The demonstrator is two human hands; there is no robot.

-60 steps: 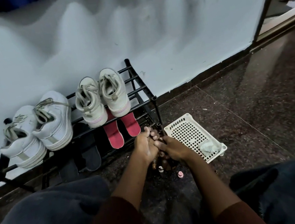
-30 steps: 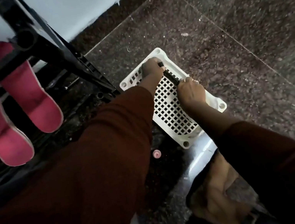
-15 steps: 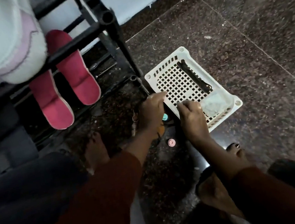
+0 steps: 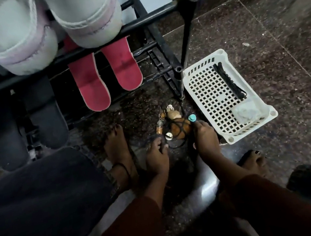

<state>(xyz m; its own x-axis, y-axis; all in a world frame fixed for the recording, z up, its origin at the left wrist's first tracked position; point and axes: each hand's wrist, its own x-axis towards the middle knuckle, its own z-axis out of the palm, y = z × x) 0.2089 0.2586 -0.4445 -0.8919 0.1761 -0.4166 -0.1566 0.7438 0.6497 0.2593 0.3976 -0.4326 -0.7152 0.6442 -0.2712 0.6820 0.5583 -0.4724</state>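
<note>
A small heap of trinkets lies on the floor: a brown round piece wrapped in black cord [image 4: 181,127], pale shells [image 4: 170,108] and a little teal-capped bottle [image 4: 192,118]. My left hand [image 4: 156,156] is at the heap's near left, fingers curled, pinching the black cord. My right hand [image 4: 205,139] is at its near right with fingers bent down to the floor and the index tip next to the teal cap. What lies under it is hidden. The white perforated basket [image 4: 207,88] stands just right of the heap, holding a black strap [image 4: 228,79] and a crumpled pale wad [image 4: 248,113].
A black shoe rack [image 4: 183,32] stands right behind the heap, one leg touching the basket. It carries white sneakers [image 4: 80,17], red slippers [image 4: 92,87] and dark slippers [image 4: 4,130]. My bare feet [image 4: 118,153] rest on the speckled stone floor beside my hands.
The view has dropped closer to the floor. Both hands have drawn back from the basket to the heap of trinkets. The pink-capped piece between them is now out of sight.
</note>
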